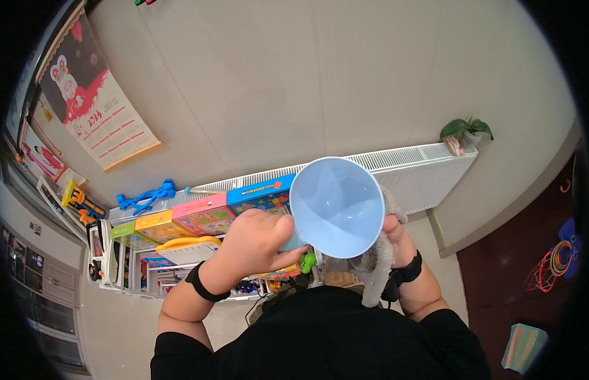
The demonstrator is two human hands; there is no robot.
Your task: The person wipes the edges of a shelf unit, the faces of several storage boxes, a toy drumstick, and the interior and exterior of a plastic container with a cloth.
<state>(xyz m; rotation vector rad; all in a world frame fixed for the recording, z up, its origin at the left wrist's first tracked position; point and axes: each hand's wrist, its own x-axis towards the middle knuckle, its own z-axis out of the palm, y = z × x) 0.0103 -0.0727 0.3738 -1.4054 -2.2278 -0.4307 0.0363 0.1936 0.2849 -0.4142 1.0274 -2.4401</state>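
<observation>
A light blue plastic vessel with a round, wide mouth (337, 207) is held up in front of me, its opening facing the camera. At its left side my left hand (261, 240) grips a pale teal part that looks like a handle. On the right, my right hand (399, 240) holds a fluffy grey cloth (379, 273) against the vessel's outer side; part of the cloth hangs down below. Some of the right fingers are hidden behind the vessel and the cloth.
A white radiator (432, 178) runs along the wall. Before it stand colourful boxes (202, 213) above a white storage rack (152, 289) of toys and books. A blue toy (147, 195) and a potted plant (465, 133) are on the radiator. A striped cloth (524, 346) lies at right.
</observation>
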